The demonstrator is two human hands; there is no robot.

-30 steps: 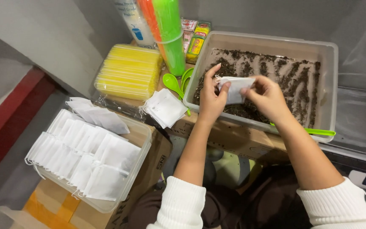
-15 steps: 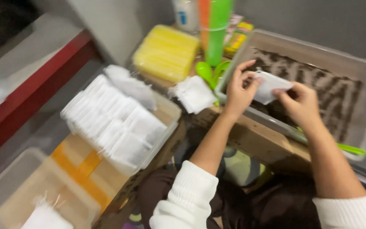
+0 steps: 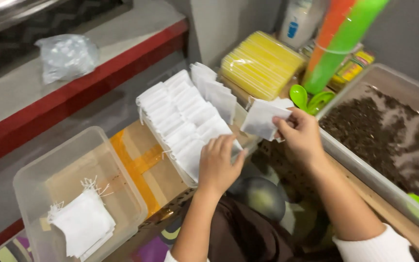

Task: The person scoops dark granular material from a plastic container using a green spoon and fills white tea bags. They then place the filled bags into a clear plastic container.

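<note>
A person's right hand (image 3: 300, 136) gripped a small white filter pouch (image 3: 263, 119) between thumb and fingers, holding it up just beside the near end of a grey tub (image 3: 364, 167) of dark loose tea leaves. The left hand (image 3: 217, 165) lay flat, fingers together, on the near rows of empty white pouches (image 3: 185, 116) packed upright in a clear tray (image 3: 168, 153); whether it pinched one could not be told. A second clear plastic box (image 3: 35, 174), lower left, held a short stack of white pouches with loose strings (image 3: 83, 221). Behind the tray sat a flat yellow ribbed packet (image 3: 260, 63), with green scoops (image 3: 309, 99) and tall orange and green cups (image 3: 338, 43) beside it. A crumpled clear plastic bag (image 3: 66, 56) rested on the grey ledge (image 3: 35, 104) edged in red at upper left.
</note>
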